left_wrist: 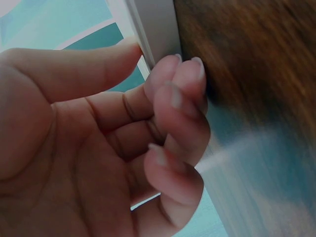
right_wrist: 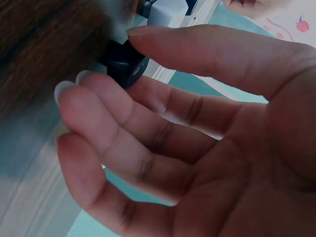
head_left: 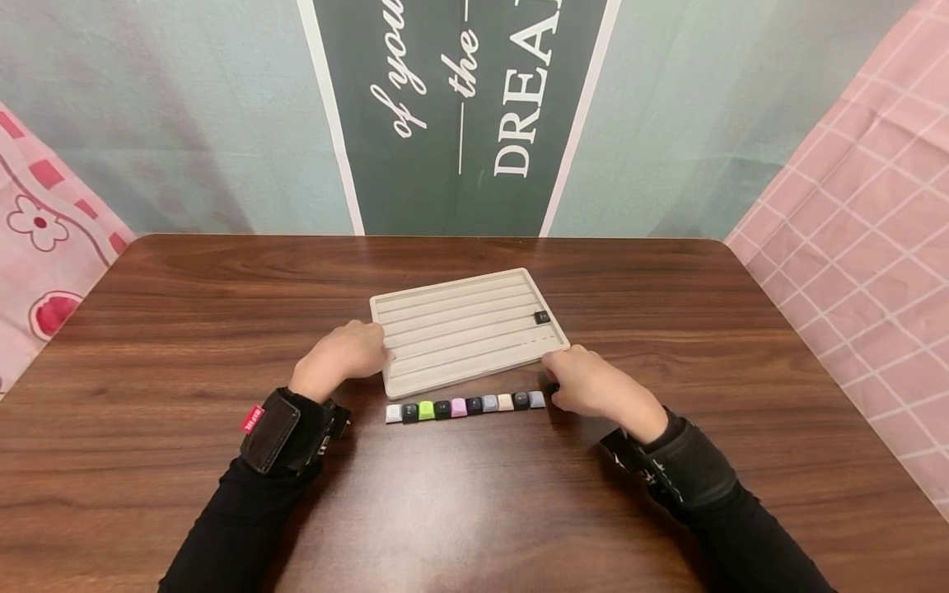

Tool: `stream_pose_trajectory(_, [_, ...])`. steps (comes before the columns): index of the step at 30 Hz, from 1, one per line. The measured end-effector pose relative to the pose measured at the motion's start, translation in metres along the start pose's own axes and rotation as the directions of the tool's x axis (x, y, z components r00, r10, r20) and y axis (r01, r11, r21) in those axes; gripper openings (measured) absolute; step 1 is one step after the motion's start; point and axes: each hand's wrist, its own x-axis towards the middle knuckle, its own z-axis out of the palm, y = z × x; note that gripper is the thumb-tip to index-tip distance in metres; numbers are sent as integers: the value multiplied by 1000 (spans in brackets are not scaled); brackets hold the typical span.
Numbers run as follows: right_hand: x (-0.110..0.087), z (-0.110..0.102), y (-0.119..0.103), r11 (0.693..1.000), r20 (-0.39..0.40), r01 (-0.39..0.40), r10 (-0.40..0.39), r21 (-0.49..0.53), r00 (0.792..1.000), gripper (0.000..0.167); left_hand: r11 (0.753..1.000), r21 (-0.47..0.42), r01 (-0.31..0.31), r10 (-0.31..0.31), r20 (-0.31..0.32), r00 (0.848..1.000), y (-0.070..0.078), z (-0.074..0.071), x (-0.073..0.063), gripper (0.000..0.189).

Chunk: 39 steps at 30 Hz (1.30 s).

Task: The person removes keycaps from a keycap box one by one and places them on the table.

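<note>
A cream ridged tray point(head_left: 460, 329) lies tilted on the table, with one black keycap point(head_left: 542, 317) near its right end. My left hand point(head_left: 347, 352) grips the tray's left edge; in the left wrist view the thumb is on one side of the tray wall point(left_wrist: 157, 29) and curled fingers on the other. By the tray's lower right corner, my right hand point(head_left: 593, 383) pinches another black keycap point(right_wrist: 126, 63) between thumb and index finger. Left of it runs a row of keycaps in white, black, green, pink, grey and cream, including a pink keycap point(head_left: 459, 407).
The brown wooden table point(head_left: 474, 511) carries the tray and the keycap row. A green and teal cloth with lettering point(head_left: 460, 107) hangs behind its far edge. Pink patterned cloth point(head_left: 875, 206) flanks both sides.
</note>
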Motion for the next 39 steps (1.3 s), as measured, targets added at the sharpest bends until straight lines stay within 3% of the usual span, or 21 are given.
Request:
stream_pose_trajectory(10, [1, 2, -3, 1000, -13, -24, 24, -15, 1000, 17, 1000, -1, 14, -14, 12, 1000, 1, 0, 1, 26])
stream_pose_trajectory(39, [-1, 2, -3, 1000, 8, 14, -14, -26, 1000, 25, 1000, -12, 21, -21, 10, 1000, 1, 0, -1, 25])
